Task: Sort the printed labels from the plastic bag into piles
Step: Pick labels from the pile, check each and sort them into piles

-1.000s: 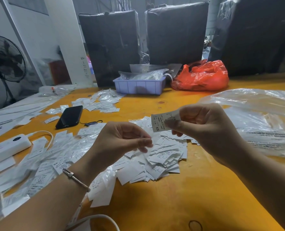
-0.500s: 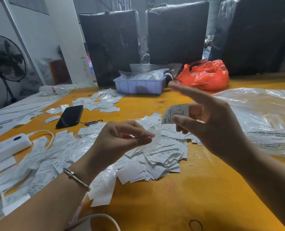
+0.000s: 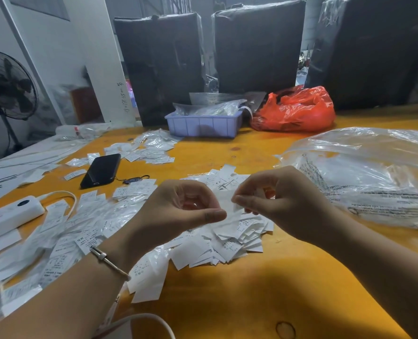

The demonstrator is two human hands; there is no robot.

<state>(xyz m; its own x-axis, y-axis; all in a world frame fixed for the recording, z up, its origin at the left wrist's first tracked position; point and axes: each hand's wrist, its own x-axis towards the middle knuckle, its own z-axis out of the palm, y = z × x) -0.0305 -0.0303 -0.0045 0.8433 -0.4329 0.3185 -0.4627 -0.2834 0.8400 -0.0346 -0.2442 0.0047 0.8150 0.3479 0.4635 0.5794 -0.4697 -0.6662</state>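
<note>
The right hand (image 3: pixel 283 201) has dropped from its raised, finger-extended pose to meet the left hand (image 3: pixel 178 211), both pinching a small white printed label (image 3: pixel 227 204) above the pile of white paper labels (image 3: pixel 227 236) on the yellow counter (image 3: pixel 227 302).

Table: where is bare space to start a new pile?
Bare table lies near the front edge, right of the label pile, and between phone and clear bag. The left side, around the white charger, is crowded.
</note>
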